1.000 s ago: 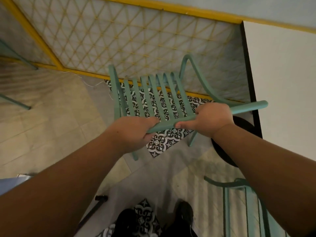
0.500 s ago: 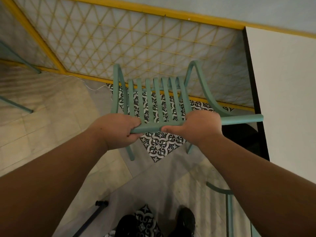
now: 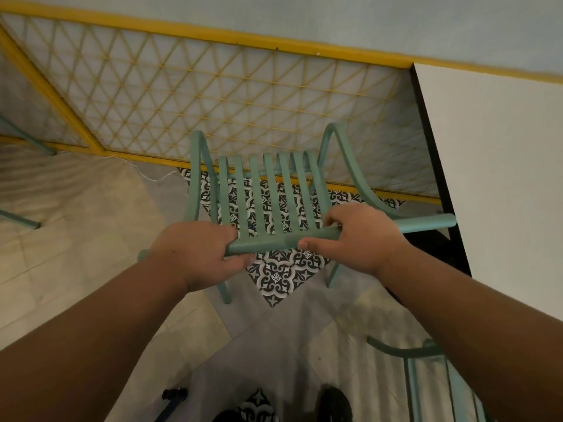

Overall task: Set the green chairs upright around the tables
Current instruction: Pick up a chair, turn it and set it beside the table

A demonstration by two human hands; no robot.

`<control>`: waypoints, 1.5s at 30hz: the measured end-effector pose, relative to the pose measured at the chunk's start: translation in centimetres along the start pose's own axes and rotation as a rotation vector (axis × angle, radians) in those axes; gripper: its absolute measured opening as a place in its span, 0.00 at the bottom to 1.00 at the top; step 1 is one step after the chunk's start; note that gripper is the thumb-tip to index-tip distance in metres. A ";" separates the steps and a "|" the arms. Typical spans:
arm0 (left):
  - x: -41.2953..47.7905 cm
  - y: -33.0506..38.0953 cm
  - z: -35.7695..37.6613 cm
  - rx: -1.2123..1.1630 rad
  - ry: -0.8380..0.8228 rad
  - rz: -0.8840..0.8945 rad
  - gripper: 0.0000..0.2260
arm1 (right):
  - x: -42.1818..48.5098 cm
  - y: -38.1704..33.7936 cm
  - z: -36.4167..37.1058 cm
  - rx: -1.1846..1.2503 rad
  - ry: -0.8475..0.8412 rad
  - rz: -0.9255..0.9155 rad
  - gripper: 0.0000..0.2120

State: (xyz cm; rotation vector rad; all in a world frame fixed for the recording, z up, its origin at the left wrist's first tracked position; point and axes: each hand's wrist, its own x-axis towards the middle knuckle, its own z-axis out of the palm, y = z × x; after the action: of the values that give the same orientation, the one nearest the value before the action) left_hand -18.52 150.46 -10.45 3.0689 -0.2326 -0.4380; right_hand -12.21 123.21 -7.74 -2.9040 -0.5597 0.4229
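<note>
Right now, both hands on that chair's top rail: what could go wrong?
1. The green chair's right rail end sits close to the white table's dark edge; it may knock it.
2. The second chair stands close by the right forearm; stepping back could snag it.
3. The dark pole on the floor is a trip hazard.

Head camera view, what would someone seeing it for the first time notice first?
Both bare hands, the left hand and the right hand, grip the top rail of a green slatted chair at the centre, standing on a black and white patterned floor tile. Behind it runs a yellow lattice screen, and a white table fills the right side.
</note>
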 end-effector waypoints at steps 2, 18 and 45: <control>0.2 1.8 -0.5 0.021 0.027 -0.059 0.30 | -0.2 2.5 -1.1 -0.060 0.052 -0.030 0.47; 6.7 12.2 -0.3 -0.003 0.144 0.154 0.13 | 0.4 11.7 -1.4 -0.210 -0.061 0.164 0.51; 4.0 7.6 0.5 0.044 0.142 0.366 0.17 | -7.1 6.4 1.4 -0.113 -0.072 0.275 0.50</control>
State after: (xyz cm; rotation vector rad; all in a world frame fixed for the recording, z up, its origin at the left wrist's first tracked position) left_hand -15.92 142.37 -11.64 2.9821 -0.7867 -0.1969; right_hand -16.73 114.71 -8.62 -3.0959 -0.1976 0.5485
